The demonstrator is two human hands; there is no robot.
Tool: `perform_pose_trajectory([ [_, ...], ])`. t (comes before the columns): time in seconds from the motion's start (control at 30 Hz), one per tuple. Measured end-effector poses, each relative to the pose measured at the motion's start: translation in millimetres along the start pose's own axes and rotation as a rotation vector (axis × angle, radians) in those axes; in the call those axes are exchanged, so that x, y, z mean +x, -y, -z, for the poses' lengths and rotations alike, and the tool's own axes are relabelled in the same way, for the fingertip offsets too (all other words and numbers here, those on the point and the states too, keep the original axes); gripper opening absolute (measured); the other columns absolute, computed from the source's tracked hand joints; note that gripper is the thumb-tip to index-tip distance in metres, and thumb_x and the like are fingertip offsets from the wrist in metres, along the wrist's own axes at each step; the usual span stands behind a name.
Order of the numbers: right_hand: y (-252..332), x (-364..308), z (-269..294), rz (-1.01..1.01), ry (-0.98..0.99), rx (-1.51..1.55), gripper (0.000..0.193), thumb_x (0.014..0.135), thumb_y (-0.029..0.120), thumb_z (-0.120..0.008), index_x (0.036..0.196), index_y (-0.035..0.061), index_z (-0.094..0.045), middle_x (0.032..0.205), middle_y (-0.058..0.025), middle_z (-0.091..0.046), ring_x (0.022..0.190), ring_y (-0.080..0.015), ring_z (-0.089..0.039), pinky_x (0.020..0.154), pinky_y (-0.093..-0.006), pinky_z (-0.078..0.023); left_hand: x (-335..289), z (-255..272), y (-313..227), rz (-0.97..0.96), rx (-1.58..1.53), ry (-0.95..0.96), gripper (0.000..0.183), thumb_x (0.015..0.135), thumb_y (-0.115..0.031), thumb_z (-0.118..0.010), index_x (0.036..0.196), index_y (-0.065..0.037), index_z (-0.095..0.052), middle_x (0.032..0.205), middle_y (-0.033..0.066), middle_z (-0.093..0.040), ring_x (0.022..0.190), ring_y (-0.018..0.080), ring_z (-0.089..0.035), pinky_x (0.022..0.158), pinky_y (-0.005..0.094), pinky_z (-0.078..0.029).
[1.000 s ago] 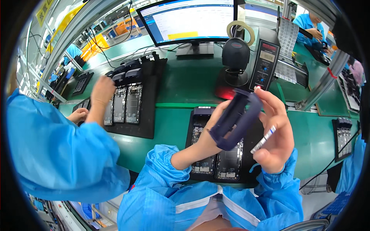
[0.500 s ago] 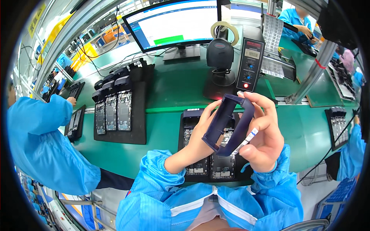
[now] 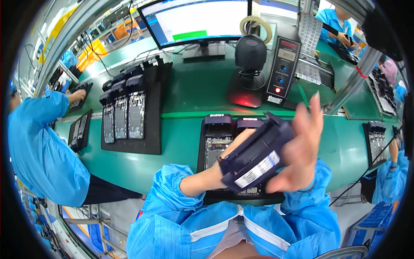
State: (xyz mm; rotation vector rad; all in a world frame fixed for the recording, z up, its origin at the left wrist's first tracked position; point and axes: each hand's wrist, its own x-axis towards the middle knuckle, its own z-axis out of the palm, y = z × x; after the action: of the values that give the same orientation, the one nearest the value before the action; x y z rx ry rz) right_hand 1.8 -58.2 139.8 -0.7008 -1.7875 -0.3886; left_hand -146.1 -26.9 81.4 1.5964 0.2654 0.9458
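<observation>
A dark plastic housing (image 3: 241, 160) is in my left hand (image 3: 214, 173), held tilted above the work surface. Most of the left fingers are hidden behind it. Along its near side runs a white printed label (image 3: 258, 169), lying flat. My right hand (image 3: 304, 149) is beside the housing's right end, fingers stretched upward and thumb apart, smeared by motion. Whether the right hand touches the housing I cannot tell. Beneath the hands, a black tray (image 3: 201, 151) bears circuit boards (image 3: 214, 149) with dark housings (image 3: 217, 122) at their far ends.
A second black tray (image 3: 151, 144) with several boards lies to the left. Farther back stand a scanner on a stand (image 3: 250, 56), a label dispenser (image 3: 282, 71) with a strip of labels, and a monitor (image 3: 198, 21). A co-worker (image 3: 47, 146) stands at the left.
The label, earlier pinched in my right fingers, now lies on the housing. My right hand has opened and moved away from it. The housing has turned, showing its labelled side.
</observation>
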Motion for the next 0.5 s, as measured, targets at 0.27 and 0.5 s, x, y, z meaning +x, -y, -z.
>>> perform_pose_trajectory([
  [0.27, 16.6, -97.7, 31.4, -1.09, 0.278, 0.67, 0.039, 0.08, 0.013, -0.057, 0.11, -0.0078, -0.044, 0.1, -0.0136, -0.054, 0.089, -0.0142, -0.051, 0.08, -0.0259, -0.039, -48.2, -9.3, 15.5, 0.572, -0.457, -0.068, 0.065, 0.073, -0.005, -0.064, 0.126, -0.004, -0.026, 0.115, 0.011, -0.041, 0.104, 0.0202, -0.047, 0.088, 0.0333, -0.039],
  [0.5, -15.5, -166.5, 50.2, -1.414, -0.128, 0.241, 0.034, 0.084, 0.007, -0.048, 0.115, -0.0067, -0.043, 0.097, -0.0089, -0.057, 0.084, -0.0124, -0.054, 0.077, -0.023, -0.041, -107.0, 46.9, 36.7, 0.499, 1.093, -0.44, 0.067, 0.071, -0.02, -0.062, 0.126, 0.0, -0.03, 0.13, 0.021, -0.026, 0.12, 0.0376, -0.027, 0.097, 0.046, -0.024],
])
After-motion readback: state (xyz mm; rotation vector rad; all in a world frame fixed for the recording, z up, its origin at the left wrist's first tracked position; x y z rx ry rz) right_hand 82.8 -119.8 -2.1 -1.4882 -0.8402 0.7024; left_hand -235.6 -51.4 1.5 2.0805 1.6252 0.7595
